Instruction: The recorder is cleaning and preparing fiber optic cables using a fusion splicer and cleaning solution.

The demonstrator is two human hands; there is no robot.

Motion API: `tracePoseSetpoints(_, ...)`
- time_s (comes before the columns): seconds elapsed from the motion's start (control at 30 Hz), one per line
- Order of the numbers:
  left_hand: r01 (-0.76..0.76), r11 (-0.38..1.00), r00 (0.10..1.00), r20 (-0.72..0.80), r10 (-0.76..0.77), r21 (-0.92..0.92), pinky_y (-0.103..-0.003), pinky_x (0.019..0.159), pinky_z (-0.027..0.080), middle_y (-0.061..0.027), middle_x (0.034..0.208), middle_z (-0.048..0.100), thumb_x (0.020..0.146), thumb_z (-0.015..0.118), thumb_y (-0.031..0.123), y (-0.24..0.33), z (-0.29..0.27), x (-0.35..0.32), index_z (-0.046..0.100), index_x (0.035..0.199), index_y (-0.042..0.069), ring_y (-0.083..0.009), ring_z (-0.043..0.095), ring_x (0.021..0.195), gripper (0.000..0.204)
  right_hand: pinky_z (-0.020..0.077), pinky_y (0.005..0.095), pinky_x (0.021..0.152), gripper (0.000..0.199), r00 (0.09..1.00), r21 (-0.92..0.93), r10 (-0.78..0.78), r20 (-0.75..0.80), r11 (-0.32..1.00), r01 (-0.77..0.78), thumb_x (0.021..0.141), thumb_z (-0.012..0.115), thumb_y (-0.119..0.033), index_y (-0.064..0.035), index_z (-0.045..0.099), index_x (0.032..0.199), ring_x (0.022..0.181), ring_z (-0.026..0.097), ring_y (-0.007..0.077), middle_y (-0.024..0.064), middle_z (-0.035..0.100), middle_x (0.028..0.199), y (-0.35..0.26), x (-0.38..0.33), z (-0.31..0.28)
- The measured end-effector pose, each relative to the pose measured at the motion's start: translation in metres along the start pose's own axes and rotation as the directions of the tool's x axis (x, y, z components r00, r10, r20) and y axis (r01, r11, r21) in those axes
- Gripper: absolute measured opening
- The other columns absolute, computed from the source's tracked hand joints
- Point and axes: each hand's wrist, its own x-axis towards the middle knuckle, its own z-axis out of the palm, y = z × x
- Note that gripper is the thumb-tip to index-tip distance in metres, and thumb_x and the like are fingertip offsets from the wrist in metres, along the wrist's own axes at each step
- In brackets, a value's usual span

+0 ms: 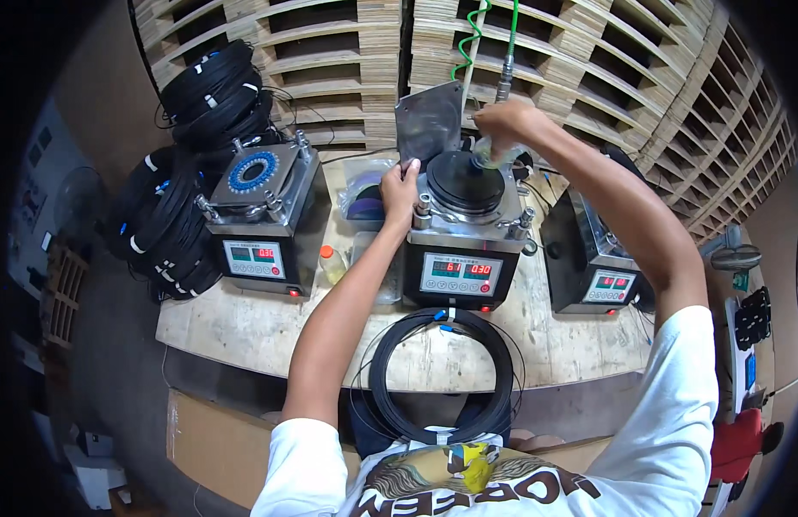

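My left hand is closed at the lower corner of a grey metal plate, which stands tilted up behind the middle polishing machine. On that machine lies a round black pad, with metal clamp posts around it. My right hand reaches over the pad's far right side, fingers bent down around something. Beneath them shows a clear, blurred thing whose kind I cannot make out. A metal hose coupling on a green hose hangs just above this hand; whether they touch is unclear.
A second machine at left carries a ring of blue connectors; a third stands at right. Black cable coils are stacked far left. Another cable coil lies at the table's front edge. An orange-capped bottle stands between machines.
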Motion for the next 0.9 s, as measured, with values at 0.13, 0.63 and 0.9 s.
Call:
tracePoseSetpoints(0.13,-0.036,0.999,0.999,-0.035,0.036,-0.003,-0.031,0.077,0.050,-0.0112,0.088,0.074,0.094,0.069,0.025,-0.001,-0.005,0.005,0.072,0.103,-0.005,-0.0131,0.065,0.079,0.032,0.0552,0.0454,0.068,0.042,0.995,0.011,-0.093,-0.022,0.996,0.093,0.066,0.086,-0.032,-0.0047,0.076,0.095,0.084,0.071,0.0342,0.0137,0.073,0.086,-0.010,-0.036,-0.003)
tracePoseSetpoints(0.63,-0.023,0.999,0.999,-0.027,0.024,0.022,-0.031,0.077,0.051,-0.0119,0.089,0.075,0.094,0.070,0.027,-0.009,-0.008,0.006,0.072,0.105,-0.005,-0.0140,0.066,0.080,0.034,0.0565,0.0425,0.076,0.060,0.997,0.275,0.062,0.040,0.959,-0.071,0.067,0.088,-0.042,-0.0006,0.071,0.107,0.092,0.071,0.0305,0.0136,0.074,0.099,0.014,-0.004,0.015)
tracePoseSetpoints(0.9,-0.039,0.999,0.998,0.051,0.039,-0.001,-0.026,0.072,0.045,-0.0002,0.089,0.066,0.098,0.066,0.030,-0.022,-0.012,0.019,0.070,0.103,-0.003,-0.0068,0.054,0.078,0.034,0.0383,0.0318,0.109,0.074,0.919,0.954,0.297,-0.260,-0.071,0.292,0.087,0.078,-0.032,0.0003,0.046,0.145,0.124,0.054,0.0194,0.0119,0.058,0.137,0.008,-0.114,0.164)
